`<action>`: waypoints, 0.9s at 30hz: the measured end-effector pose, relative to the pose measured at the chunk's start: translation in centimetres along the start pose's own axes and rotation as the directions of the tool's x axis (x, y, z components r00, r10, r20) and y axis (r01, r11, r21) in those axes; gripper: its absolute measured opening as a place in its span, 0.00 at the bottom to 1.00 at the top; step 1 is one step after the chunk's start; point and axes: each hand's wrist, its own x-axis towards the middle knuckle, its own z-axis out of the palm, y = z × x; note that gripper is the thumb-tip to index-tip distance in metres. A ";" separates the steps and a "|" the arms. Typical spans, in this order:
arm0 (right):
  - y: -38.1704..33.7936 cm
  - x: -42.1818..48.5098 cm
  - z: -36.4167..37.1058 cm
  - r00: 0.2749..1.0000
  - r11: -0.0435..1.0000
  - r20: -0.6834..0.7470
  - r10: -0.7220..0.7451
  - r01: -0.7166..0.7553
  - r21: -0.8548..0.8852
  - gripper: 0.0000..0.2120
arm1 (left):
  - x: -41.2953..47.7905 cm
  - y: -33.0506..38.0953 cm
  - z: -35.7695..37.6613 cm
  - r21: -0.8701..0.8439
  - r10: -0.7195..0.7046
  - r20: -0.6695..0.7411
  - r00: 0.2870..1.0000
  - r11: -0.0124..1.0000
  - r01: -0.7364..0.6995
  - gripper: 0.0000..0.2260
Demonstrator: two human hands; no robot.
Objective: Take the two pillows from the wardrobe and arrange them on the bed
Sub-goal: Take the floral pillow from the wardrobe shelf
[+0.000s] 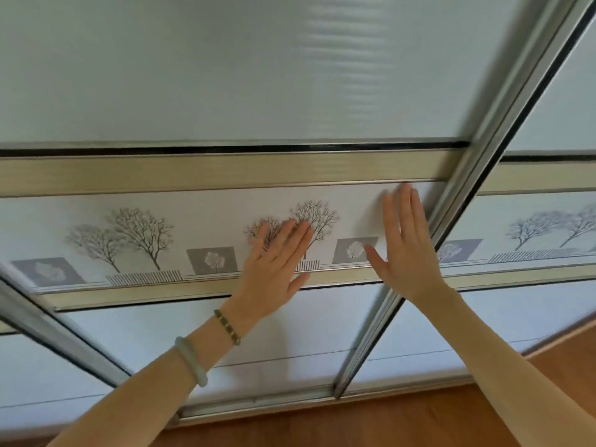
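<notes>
— Two hands on the sliding wardrobe door (225, 91), then?

— Both, flat and spread on its tree-printed band (135, 233). The left hand (274, 262) covered a small printed tree; the right hand (403, 246) lay nearer the door's metal edge frame (451, 221), fingertips just under the gold rail (225, 171).

— Holding anything?

— Nothing; palms only pressed the panel.

— And the pillows?

— Not visible; the door was closed over that part of the wardrobe. Two bracelets (225, 327) sat on the left wrist, above the wooden floor (387, 421).
</notes>
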 end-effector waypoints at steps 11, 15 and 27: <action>-2.1 0.8 2.3 0.997 0.996 -0.002 0.079 -0.079 0.046 0.44 | -0.9 -1.2 2.1 0.079 -0.047 -0.087 0.995 0.995 0.054 0.33; -3.7 1.3 2.7 0.999 0.995 -0.019 0.045 -0.043 0.088 0.43 | -2.2 -2.5 1.8 0.117 -0.065 -0.095 0.993 0.990 0.076 0.31; -9.9 3.3 3.2 0.919 0.916 -0.106 -0.380 0.390 0.097 0.34 | -8.9 -7.4 -2.3 0.320 -0.410 0.055 0.911 0.871 0.373 0.31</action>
